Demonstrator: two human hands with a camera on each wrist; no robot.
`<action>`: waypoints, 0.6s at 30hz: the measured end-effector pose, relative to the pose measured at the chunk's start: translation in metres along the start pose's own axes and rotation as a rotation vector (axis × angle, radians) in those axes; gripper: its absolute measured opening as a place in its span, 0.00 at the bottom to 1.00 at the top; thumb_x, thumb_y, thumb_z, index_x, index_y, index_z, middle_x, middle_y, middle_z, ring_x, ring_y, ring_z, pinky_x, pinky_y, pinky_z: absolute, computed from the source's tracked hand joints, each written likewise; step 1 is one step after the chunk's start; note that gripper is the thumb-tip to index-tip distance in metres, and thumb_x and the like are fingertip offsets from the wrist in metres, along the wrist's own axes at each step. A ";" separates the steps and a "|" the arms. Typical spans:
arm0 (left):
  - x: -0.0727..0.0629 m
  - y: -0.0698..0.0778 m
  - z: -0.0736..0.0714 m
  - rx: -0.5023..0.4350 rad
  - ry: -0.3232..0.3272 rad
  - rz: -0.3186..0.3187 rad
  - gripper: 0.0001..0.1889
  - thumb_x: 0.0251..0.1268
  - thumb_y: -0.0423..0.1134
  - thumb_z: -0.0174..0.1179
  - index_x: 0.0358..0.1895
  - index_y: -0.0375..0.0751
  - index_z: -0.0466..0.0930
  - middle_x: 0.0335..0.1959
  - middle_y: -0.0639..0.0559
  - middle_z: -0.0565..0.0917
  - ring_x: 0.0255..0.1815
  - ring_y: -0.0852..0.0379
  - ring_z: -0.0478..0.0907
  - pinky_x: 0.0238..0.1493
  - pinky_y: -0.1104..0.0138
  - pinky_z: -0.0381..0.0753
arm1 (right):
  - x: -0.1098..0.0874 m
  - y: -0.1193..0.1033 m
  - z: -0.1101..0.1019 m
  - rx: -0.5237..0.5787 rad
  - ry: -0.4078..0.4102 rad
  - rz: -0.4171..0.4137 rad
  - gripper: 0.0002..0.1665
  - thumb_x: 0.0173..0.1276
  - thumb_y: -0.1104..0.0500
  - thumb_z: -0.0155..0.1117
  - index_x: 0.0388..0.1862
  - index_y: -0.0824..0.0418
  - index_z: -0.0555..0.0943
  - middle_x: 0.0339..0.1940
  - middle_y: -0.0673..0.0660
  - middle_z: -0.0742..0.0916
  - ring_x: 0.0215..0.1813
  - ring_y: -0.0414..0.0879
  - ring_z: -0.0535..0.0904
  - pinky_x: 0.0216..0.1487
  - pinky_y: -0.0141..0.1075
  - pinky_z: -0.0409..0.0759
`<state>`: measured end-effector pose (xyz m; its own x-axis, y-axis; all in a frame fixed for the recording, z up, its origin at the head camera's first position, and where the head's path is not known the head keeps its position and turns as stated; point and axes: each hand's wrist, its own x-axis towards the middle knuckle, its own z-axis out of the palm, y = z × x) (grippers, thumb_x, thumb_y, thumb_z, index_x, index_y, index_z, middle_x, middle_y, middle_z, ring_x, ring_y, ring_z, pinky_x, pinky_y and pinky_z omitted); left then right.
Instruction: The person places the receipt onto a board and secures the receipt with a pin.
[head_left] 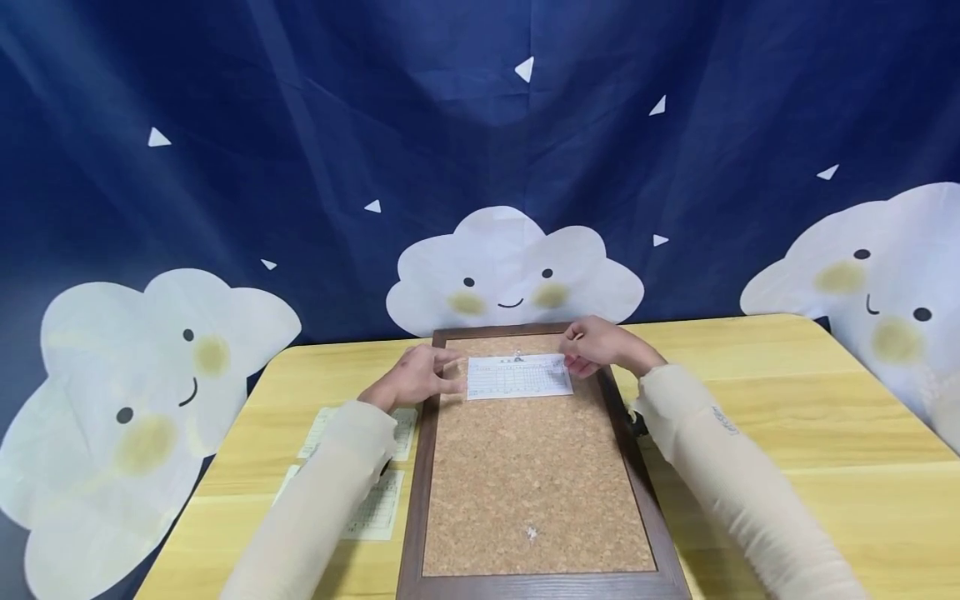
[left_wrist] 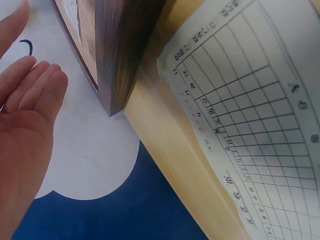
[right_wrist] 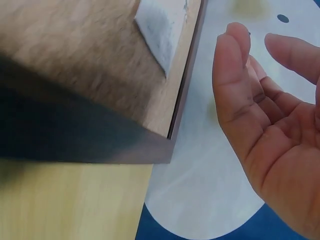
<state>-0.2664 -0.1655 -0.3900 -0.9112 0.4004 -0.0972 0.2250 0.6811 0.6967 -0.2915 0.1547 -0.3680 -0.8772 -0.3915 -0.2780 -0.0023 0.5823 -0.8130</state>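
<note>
A printed paper form [head_left: 517,382] lies across the upper part of a brown-framed corkboard [head_left: 536,475]. At its top edge sits a small shiny thing, possibly a clear pin [head_left: 517,358]. My left hand [head_left: 416,379] hovers by the form's left edge, fingers spread apart and holding nothing. Above the form's right end is my right hand [head_left: 600,343], its fingers bent loosely. In the right wrist view, thumb and fingertips stand apart with nothing between them, and a corner of the form [right_wrist: 162,30] shows on the board.
More printed forms [head_left: 378,508] lie on the wooden table [head_left: 787,450], left of the board and partly under the left sleeve. A small whitish cluster [head_left: 532,533], too small to identify, sits low on the cork. Behind the table hangs a blue cloud-print curtain [head_left: 450,150].
</note>
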 end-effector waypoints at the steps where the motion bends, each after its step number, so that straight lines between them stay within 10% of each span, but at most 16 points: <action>1: -0.001 0.000 0.000 -0.003 0.000 0.007 0.30 0.62 0.37 0.71 0.68 0.36 0.74 0.69 0.42 0.74 0.70 0.43 0.69 0.68 0.52 0.70 | -0.001 0.001 -0.001 -0.009 -0.004 -0.003 0.15 0.77 0.63 0.52 0.49 0.77 0.74 0.32 0.62 0.84 0.30 0.46 0.83 0.36 0.40 0.87; 18: -0.014 -0.013 0.000 -0.053 0.016 0.037 0.32 0.61 0.33 0.71 0.69 0.34 0.72 0.70 0.40 0.72 0.71 0.43 0.67 0.68 0.54 0.70 | -0.026 0.013 -0.004 -0.103 -0.018 -0.065 0.10 0.76 0.65 0.52 0.43 0.75 0.75 0.30 0.63 0.84 0.29 0.46 0.82 0.34 0.40 0.86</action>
<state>-0.2562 -0.1803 -0.3978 -0.9081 0.4145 -0.0592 0.2407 0.6326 0.7361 -0.2710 0.1751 -0.3692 -0.8646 -0.4436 -0.2361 -0.1097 0.6251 -0.7728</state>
